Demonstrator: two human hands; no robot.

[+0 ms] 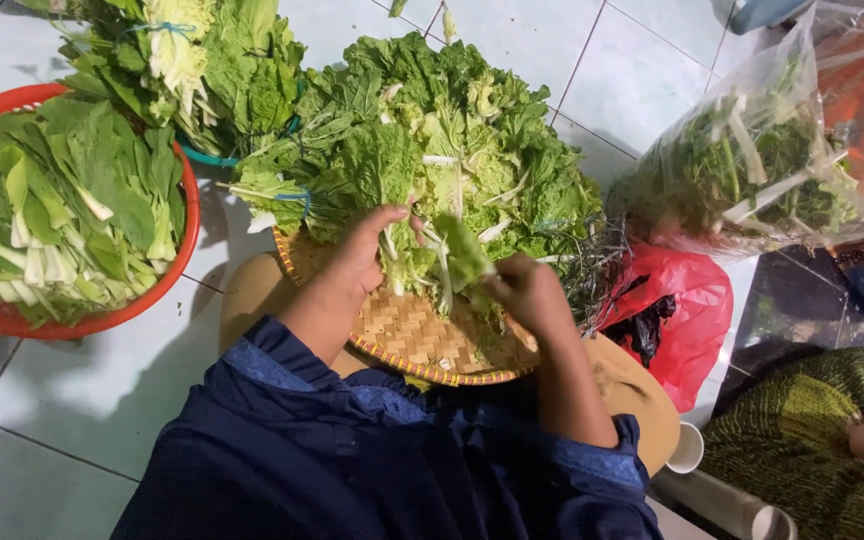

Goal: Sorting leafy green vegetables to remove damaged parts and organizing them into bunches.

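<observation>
A big heap of leafy greens (432, 150) lies on a round woven tray (407, 335) in front of me. My left hand (367, 250) reaches into the near edge of the heap and grips pale stalks of the greens. My right hand (527, 290) pinches a single green leaf with a white stem (462, 250), lifted just above the tray. Both forearms come out of dark blue sleeves. The tray's far half is hidden under the leaves.
A red basket (187, 215) of white-stemmed greens stands at left, with another bundle of greens (202, 60) behind it. A clear plastic bag of greens (752, 160) and a red plastic bag (687, 310) lie at right. Another person's green patterned garment (812, 430) shows at lower right, on a white tiled floor.
</observation>
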